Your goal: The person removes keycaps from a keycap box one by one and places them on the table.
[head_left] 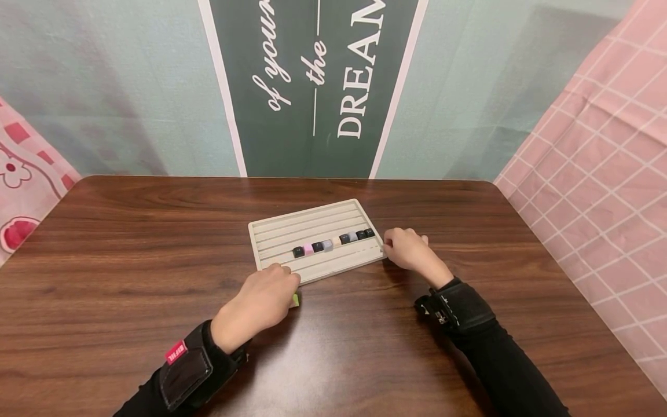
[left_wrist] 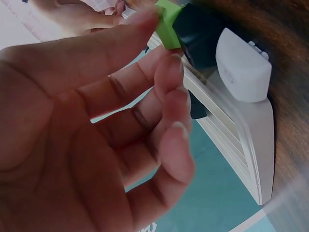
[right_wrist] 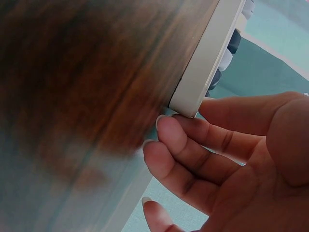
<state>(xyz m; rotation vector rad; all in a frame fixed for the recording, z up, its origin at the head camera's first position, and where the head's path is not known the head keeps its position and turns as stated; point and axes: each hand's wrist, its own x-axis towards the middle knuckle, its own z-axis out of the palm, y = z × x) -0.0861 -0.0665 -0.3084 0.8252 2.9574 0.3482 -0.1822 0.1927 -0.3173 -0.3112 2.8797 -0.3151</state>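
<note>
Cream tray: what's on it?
A row of black, pink, grey and cream keycaps lies on the tray. In the head view, the left hand covers its near-left corner, hiding that part.

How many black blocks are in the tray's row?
5 black blocks: one at the row's left end, one just right of the pink block, one just right of the cream block, and two at the right end. The left hand may hide others outside the row.

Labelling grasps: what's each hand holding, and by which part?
Left hand: a small green block, pinched at its palm-side edge. Right hand: the cream tray, gripped at its near right corner.
</note>
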